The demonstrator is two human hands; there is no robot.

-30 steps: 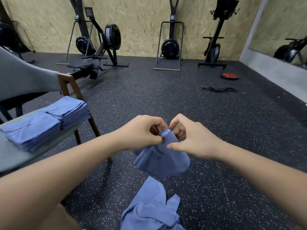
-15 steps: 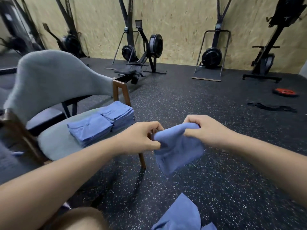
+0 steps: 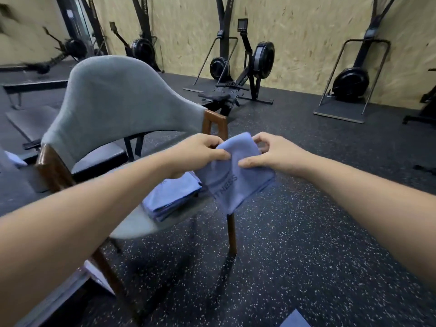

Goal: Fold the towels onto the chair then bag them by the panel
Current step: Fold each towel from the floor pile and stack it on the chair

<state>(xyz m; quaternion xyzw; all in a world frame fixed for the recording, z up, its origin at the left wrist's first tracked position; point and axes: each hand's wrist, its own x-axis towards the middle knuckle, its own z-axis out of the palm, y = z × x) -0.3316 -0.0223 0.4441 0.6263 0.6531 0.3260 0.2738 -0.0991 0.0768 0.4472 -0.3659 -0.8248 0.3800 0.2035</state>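
A folded blue towel with dark lettering hangs in the air over the front right corner of the grey chair. My left hand pinches its left upper edge. My right hand pinches its right upper edge between thumb and fingers. Below my left hand a stack of folded blue towels lies on the chair seat, partly hidden by my forearm and the held towel. A corner of another blue towel shows on the floor at the bottom edge.
Rowing machines and other black gym machines stand along the wooden panel wall. The floor is dark speckled rubber. A black bench stands behind the chair at the left.
The view has swung left, so the chair now sits in the middle. Both hands carried the folded towel up and over the chair's seat corner, and the towel now hangs flatter.
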